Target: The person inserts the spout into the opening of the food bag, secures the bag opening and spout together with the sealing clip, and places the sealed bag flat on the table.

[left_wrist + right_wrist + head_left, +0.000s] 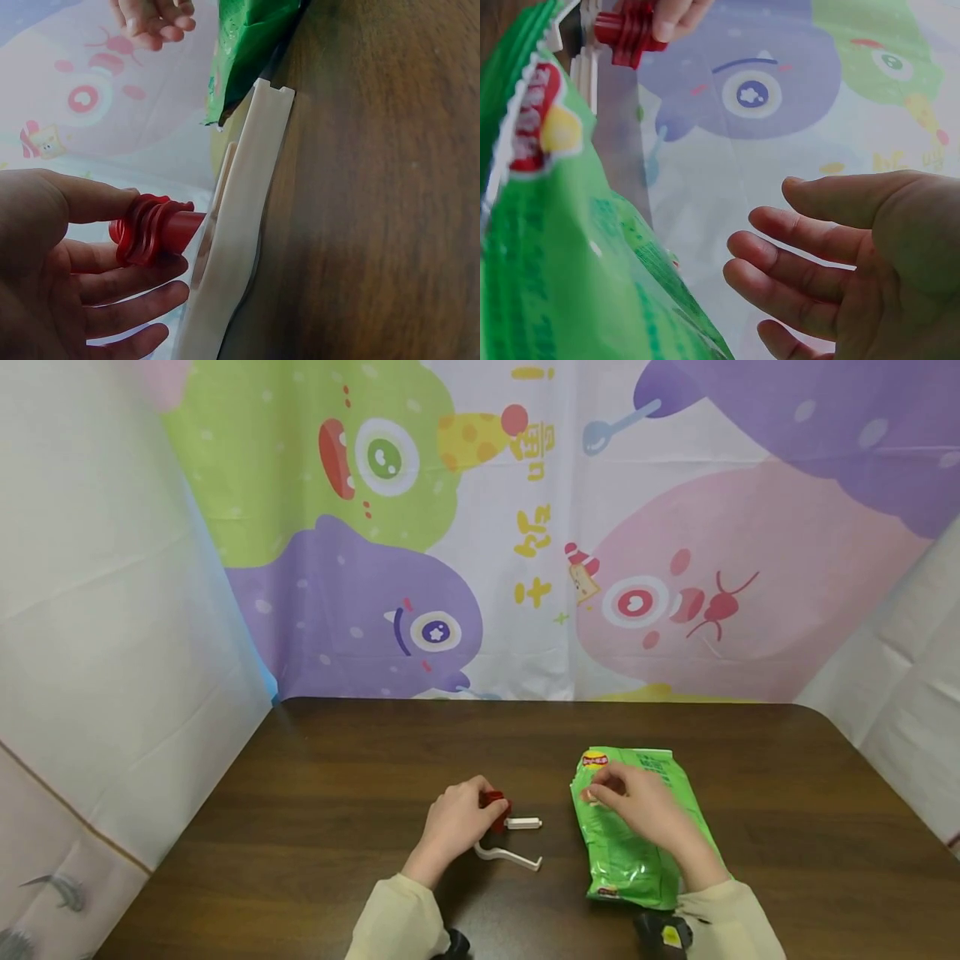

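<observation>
Near the middle, left hand [457,820]: I'm pinching the red ribbed piece [148,232] between thumb and fingers; an even squeeze should stop it twisting.
To its right, right hand [643,803]: I'm hovering it above the green bag [621,852], fingers loosely curved, gripping nothing.
Short white strip [523,823]: lying just right of the red piece.
Curved white strip [507,855]: lying on the near side; my sleeve [401,918] probably needs clearance.

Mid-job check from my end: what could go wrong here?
The left hand pinches the red part between thumb and fingers, so it could slip or twist. The curved white strip sits close beside that hand and might get knocked askew. The right hand, holding nothing, is over the wrinkled green bag; lowered carelessly, it might crumple or shove it.
</observation>
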A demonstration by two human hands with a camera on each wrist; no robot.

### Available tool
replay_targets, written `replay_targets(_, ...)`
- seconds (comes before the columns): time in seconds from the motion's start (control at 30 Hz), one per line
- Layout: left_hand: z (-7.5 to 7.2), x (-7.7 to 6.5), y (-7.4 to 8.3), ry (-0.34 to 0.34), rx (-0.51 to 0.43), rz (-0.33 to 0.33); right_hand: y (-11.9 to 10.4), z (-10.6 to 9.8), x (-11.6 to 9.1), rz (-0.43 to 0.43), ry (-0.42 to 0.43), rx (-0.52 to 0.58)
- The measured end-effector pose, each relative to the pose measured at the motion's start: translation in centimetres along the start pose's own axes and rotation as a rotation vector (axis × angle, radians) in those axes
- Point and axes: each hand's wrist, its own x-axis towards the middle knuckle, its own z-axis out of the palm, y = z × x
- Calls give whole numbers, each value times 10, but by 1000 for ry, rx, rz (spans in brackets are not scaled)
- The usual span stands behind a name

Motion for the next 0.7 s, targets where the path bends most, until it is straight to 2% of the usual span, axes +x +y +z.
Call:
replay_targets(0.47, 0, -2, -1, 0, -8, -4, 7, -15, -7, 30, -35, -57)
replay_targets(0.7, -3, -1, 0, 10, -18, -3, 9, -21, -7, 23, 7, -102)
